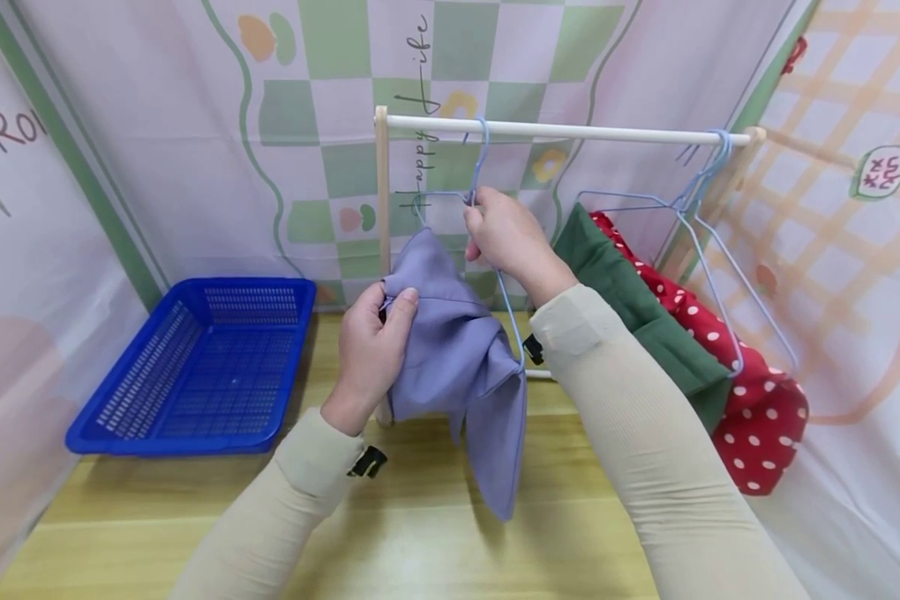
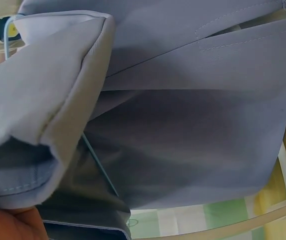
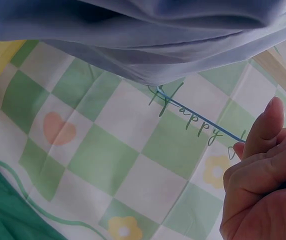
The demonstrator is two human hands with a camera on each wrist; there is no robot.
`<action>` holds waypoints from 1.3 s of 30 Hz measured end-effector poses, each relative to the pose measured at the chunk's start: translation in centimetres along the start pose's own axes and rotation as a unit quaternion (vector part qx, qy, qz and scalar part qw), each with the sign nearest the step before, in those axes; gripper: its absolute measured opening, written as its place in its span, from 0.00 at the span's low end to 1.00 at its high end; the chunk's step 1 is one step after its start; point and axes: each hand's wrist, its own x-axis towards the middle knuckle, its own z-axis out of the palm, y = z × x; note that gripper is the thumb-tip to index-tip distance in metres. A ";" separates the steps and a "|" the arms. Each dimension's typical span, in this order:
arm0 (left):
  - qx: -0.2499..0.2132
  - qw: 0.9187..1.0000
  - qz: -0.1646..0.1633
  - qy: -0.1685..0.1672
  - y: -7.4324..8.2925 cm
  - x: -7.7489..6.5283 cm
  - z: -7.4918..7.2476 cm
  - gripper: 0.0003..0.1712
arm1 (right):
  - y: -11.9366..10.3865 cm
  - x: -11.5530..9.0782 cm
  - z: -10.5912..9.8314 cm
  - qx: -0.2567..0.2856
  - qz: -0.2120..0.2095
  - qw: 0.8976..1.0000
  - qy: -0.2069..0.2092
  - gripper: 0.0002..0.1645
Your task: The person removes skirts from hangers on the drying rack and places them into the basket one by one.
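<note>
My right hand (image 1: pixel 512 237) grips a light blue wire hanger (image 1: pixel 483 162) just below its hook, and the hook loops over the white rail (image 1: pixel 570 130). On this hanger a lavender-blue garment (image 1: pixel 450 350) hangs bunched and lopsided, one pointed end drooping low on the right. My left hand (image 1: pixel 373 343) holds the garment's left edge, thumb on top of the cloth. Close up in the left wrist view, the cloth (image 2: pixel 193 135) shows stitched hems and a slit, with fingers at the lower left corner. The right wrist view shows the hanger's thin arm (image 3: pixel 203 117) running from the fingers into the cloth.
On the rack's right side hang a green garment (image 1: pixel 645 325) and a red polka-dot garment (image 1: pixel 765 417), beside bare blue hangers (image 1: pixel 708 179). A blue plastic basket (image 1: pixel 78 437) stands left on the wooden table (image 1: pixel 420 533). Printed curtains (image 1: pixel 187 167) enclose the space.
</note>
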 end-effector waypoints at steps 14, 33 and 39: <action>0.001 0.999 0.017 0.037 5.0 -0.2 -1.2 0.08 | 0.0 -0.1 0.0 0.002 -0.007 1.000 0.004 0.21; -0.039 0.997 0.033 0.054 5.9 0.2 -2.0 0.10 | 0.2 0.0 0.1 0.004 -0.011 1.000 0.005 0.19; -0.044 0.996 0.040 0.069 4.7 0.7 -2.1 0.11 | 0.1 -0.1 0.1 0.015 -0.010 1.000 0.006 0.17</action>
